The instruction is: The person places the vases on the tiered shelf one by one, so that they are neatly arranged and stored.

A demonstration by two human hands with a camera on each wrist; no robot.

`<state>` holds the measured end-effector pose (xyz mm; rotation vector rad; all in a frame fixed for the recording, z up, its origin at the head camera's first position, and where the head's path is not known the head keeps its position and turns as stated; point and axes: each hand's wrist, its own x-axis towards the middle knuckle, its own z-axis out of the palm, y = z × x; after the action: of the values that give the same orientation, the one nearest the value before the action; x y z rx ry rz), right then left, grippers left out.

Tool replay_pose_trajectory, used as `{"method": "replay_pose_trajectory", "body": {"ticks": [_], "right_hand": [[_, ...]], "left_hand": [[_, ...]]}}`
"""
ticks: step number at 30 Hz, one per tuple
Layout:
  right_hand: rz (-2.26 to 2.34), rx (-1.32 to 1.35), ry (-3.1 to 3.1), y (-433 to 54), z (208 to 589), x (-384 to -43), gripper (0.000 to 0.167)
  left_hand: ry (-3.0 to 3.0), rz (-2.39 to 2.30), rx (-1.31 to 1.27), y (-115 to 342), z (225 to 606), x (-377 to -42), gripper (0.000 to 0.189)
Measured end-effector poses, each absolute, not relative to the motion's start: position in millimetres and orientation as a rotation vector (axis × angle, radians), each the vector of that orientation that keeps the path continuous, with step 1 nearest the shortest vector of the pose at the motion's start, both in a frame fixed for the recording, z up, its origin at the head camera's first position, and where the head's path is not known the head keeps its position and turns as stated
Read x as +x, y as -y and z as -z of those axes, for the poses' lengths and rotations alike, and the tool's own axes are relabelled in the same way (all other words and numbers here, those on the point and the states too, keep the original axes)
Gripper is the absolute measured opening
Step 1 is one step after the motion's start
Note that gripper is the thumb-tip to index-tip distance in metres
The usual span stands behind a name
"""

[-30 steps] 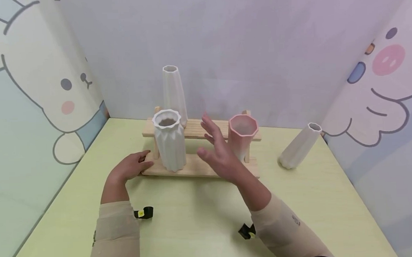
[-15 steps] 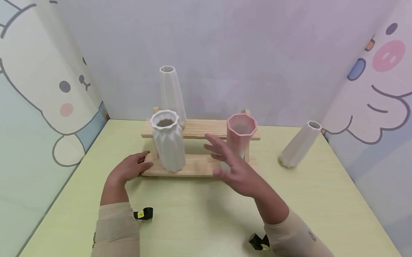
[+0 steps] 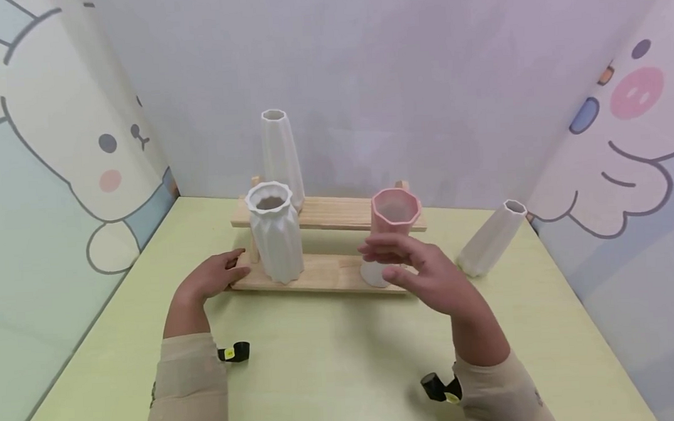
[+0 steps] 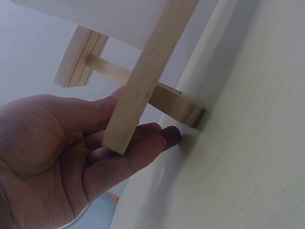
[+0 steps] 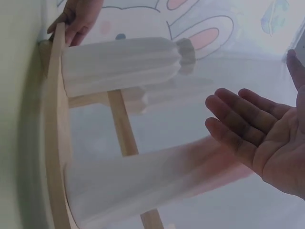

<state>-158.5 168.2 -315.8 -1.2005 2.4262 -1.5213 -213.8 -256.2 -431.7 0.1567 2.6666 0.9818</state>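
Note:
My left hand (image 3: 207, 282) pinches the left end of the two-tier wooden shelf's lower board (image 3: 328, 272); in the left wrist view the thumb lies on one face of the board (image 4: 138, 90) and the fingers on the other. On that board stand a white pleated vase (image 3: 277, 241) at the left and a pink vase (image 3: 394, 229) fading to white at the right. My right hand (image 3: 430, 275) is raised before the pink vase, hiding part of its body. Its fingers are extended, grasping nothing, and overlap the pink vase (image 5: 186, 167) in the right wrist view.
A tall white vase (image 3: 282, 159) stands on the upper board (image 3: 337, 212) at its left end. Off the shelf, to the right, a slim white vase (image 3: 489, 241) stands on the pale yellow-green table (image 3: 321, 374). Walls with cartoon animals enclose the table.
The right hand has moved right and lower, from over the shelf's middle to in front of the pink vase. The left hand keeps its place on the board's end; the vases stay put.

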Motion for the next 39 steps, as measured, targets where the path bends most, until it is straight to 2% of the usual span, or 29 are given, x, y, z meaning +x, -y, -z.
{"method": "replay_pose_trajectory", "body": {"ticks": [6,17,27,33,39], "right_hand": [[1.608,-1.176,-2.436,-195,306,-157,0.026],[1.900,-1.101,-2.518,-234,297,-163,0.025],[2.510,-0.749,-2.790,-269,308,-188,0.044],[2.407,-0.342,-3.134,-290,317,-203,0.064],[2.386,-0.049,-3.064,-313,335,-220,0.079]], "left_hand": [[-2.678,-0.962,0.149,256,432,-213,0.071],[-2.690,-0.946,0.153,256,430,-212,0.073],[-2.677,-0.950,0.156,254,429,-213,0.074],[-2.669,-0.941,0.149,255,428,-215,0.076],[-2.671,-0.954,0.170,255,429,-215,0.075]]}}
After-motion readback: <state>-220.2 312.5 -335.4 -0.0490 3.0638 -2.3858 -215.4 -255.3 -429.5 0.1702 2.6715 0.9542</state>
